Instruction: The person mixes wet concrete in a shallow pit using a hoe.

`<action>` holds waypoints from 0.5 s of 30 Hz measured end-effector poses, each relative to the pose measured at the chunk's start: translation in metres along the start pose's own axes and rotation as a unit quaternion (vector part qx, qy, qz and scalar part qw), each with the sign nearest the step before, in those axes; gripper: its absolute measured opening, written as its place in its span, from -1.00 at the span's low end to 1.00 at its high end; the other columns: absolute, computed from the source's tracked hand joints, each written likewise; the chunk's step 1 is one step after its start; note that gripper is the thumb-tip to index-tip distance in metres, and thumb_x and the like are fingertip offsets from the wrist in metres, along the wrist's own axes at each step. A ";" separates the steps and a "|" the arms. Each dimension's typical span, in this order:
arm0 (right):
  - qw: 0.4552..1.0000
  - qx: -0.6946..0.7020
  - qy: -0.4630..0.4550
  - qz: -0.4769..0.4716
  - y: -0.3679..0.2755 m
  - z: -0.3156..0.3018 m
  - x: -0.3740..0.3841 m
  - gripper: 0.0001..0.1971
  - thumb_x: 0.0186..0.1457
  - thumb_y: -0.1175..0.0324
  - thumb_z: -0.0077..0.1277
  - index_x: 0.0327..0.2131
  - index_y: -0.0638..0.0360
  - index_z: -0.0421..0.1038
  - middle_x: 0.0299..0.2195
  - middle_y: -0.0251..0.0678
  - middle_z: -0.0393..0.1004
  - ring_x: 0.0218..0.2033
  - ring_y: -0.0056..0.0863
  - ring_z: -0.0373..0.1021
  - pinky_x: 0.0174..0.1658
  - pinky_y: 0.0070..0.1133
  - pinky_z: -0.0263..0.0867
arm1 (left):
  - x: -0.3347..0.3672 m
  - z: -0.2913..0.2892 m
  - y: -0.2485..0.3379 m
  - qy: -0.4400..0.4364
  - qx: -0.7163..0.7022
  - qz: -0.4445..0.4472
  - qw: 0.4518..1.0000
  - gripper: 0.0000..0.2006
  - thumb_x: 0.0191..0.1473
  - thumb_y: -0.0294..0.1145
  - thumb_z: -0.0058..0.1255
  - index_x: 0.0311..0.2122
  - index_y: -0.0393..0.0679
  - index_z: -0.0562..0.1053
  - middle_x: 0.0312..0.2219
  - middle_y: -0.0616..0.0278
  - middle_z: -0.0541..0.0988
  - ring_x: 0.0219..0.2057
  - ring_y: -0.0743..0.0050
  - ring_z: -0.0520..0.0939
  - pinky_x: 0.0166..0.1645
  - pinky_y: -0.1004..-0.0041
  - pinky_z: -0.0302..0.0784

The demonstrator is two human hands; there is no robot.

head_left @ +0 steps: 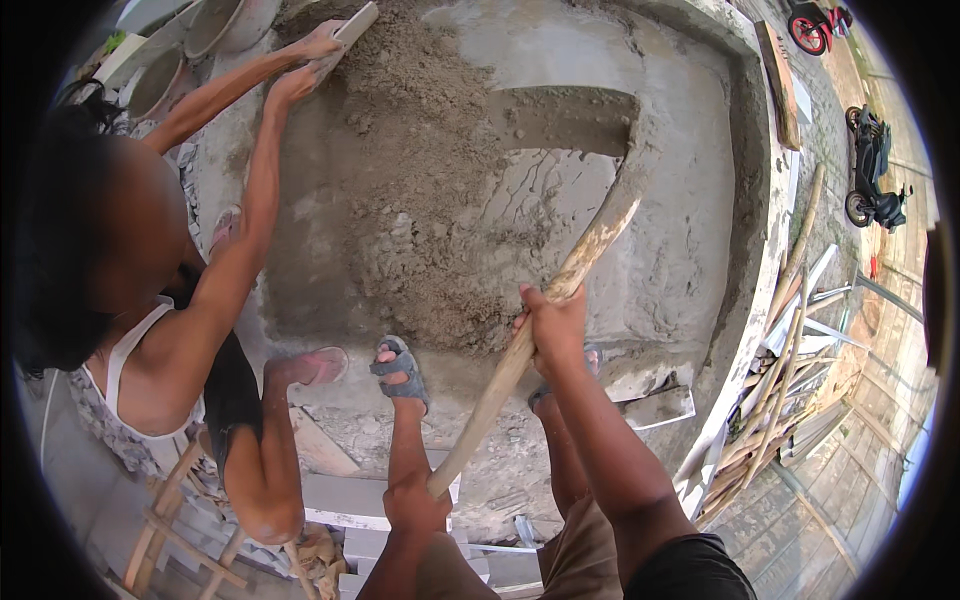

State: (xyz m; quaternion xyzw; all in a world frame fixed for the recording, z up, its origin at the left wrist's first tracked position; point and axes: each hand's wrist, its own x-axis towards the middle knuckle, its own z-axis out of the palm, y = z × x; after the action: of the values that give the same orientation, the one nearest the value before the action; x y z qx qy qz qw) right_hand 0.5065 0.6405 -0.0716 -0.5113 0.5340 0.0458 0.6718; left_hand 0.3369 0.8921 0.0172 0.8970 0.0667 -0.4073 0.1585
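Note:
Both my hands are wrapped round the pale wooden handle (pixel 595 235) of a hoe. My left hand (pixel 418 506) grips its lower end near my knee, while my right hand (pixel 556 328) is closed farther up the shaft. At the far end, the hoe's broad, mortar-coated blade (pixel 565 115) rests at the right side of a heap of wet grey mortar (pixel 415 190). Smooth, wet mortar (pixel 690 150) lies around the blade. At the left, a co-worker's hands (pixel 318 55) hold a flat board (pixel 357 22) against the heap's far left edge.
A low concrete rim (pixel 750 200) bounds the work area on the right. Beyond it lie a pile of wooden poles (pixel 790 370) and a parked black motorbike (pixel 875 168). Buckets (pixel 160 85) stand at the far left. My sandalled foot (pixel 400 372) is beside the heap, near the co-worker's foot (pixel 322 366).

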 end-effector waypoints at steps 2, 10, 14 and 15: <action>0.997 0.069 -0.031 -0.032 -0.052 -0.007 0.086 -0.72 0.04 0.57 0.05 -0.25 0.32 0.13 -0.57 -0.24 0.33 -0.70 -0.44 0.36 -0.66 -0.51 0.38 | 0.081 -0.005 0.075 0.034 -0.033 0.079 0.996 -0.77 -0.23 -0.31 0.19 -0.39 -0.09 0.48 -0.52 0.02 0.59 -0.45 -0.04 0.63 -0.34 0.09 0.52; 0.994 -0.085 -0.044 0.049 -0.070 0.023 0.196 -0.69 0.00 0.54 0.05 -0.25 0.61 0.22 -0.52 -0.06 0.38 -0.62 -0.21 0.45 -0.63 -0.35 0.46 | 0.273 -0.041 0.265 0.035 0.014 0.141 0.989 -0.74 -0.12 -0.37 0.13 -0.25 -0.19 0.52 -0.37 -0.01 0.63 -0.28 0.03 0.67 -0.15 0.19 0.57; 0.987 -0.154 0.032 0.034 -0.040 0.000 0.198 -0.61 -0.07 0.57 0.05 -0.19 0.59 0.15 -0.43 0.02 0.36 -0.65 -0.17 0.42 -0.64 -0.34 0.48 | 0.235 -0.033 0.223 -0.088 0.030 0.135 0.986 -0.72 -0.12 -0.38 0.09 -0.23 -0.21 0.52 -0.28 -0.07 0.61 -0.18 -0.02 0.63 -0.10 0.16 0.54; 0.979 -0.190 0.080 -0.011 -0.034 -0.009 0.201 -0.60 -0.07 0.58 0.06 -0.17 0.56 0.14 -0.41 0.03 0.35 -0.66 -0.17 0.41 -0.64 -0.34 0.48 | 0.223 -0.025 0.211 -0.110 0.035 0.121 0.986 -0.71 -0.13 -0.37 0.09 -0.23 -0.21 0.52 -0.28 -0.09 0.61 -0.18 -0.03 0.63 -0.10 0.15 0.54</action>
State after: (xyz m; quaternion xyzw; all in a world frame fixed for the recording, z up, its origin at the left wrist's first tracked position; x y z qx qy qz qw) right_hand 0.6067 0.5210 -0.2027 -0.6373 0.5618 0.0982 0.5183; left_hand 0.5543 0.6996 -0.0864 0.8533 -0.0745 -0.4831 0.1816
